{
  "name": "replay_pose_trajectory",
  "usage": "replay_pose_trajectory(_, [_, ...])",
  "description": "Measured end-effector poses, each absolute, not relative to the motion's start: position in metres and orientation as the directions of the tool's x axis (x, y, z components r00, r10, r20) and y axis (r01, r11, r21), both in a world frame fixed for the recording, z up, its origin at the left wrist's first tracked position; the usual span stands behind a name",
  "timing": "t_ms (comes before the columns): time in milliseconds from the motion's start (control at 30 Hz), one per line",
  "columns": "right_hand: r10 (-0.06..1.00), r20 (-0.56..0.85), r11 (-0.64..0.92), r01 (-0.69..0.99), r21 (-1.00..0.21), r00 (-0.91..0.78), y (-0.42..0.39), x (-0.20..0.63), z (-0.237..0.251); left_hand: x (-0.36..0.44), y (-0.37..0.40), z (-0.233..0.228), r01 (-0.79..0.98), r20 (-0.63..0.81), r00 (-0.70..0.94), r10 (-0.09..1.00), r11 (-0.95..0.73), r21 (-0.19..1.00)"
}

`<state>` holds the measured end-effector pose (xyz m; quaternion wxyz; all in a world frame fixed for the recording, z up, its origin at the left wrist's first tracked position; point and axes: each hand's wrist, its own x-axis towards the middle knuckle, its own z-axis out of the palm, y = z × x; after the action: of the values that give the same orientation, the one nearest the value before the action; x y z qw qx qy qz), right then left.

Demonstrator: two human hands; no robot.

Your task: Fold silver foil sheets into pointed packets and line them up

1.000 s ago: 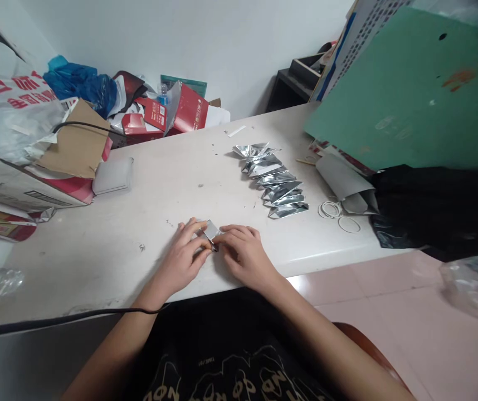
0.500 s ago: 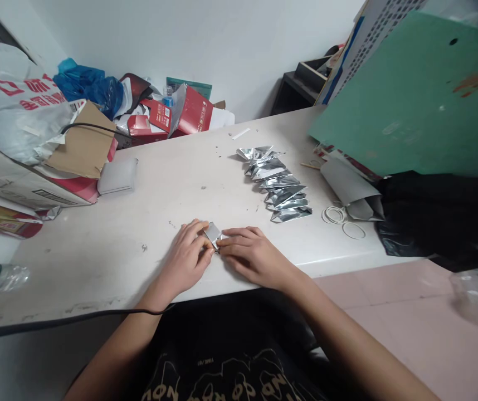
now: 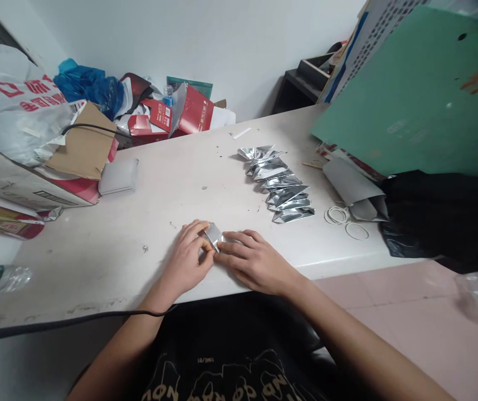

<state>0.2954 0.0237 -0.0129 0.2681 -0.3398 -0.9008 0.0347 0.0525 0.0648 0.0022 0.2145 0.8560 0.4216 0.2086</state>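
Barely shifted, both hands pinch foil packet (image 3: 213,234).

a plain white wall (image 3: 222,39) rises behind a long white table (image 3: 109,245) with a scuffed, speckled top. pale pink floor tiles (image 3: 406,312) lie to the right of it. a dark shelf unit (image 3: 301,83) stands against the wall, and a large green board (image 3: 423,100) leans over the table's right end. the light is soft and even.

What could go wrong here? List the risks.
The small foil piece, pinched between the left hand and right hand near the table edge, might slip off onto the floor. A sweeping right forearm could scatter the row of folded foil packets.
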Motion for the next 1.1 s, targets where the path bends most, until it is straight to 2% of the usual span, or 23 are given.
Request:
replay_pose_trajectory(967, [0.652, 0.398, 0.754, 0.611, -0.242, -0.646, 0.0194, 0.2917, -0.0080, 0.0536, 0.0674, -0.0033, 0.644, 0.201, 0.458, 0.866, -0.480, 0.596])
replay_pose_trajectory(1100, [0.695, 0.371, 0.718, 0.619, -0.319, -0.615, 0.0181, 0.2881, -0.0069, 0.0521, 0.0690, -0.0027, 0.632, 0.196, 0.474, 0.858, -0.487, 0.602])
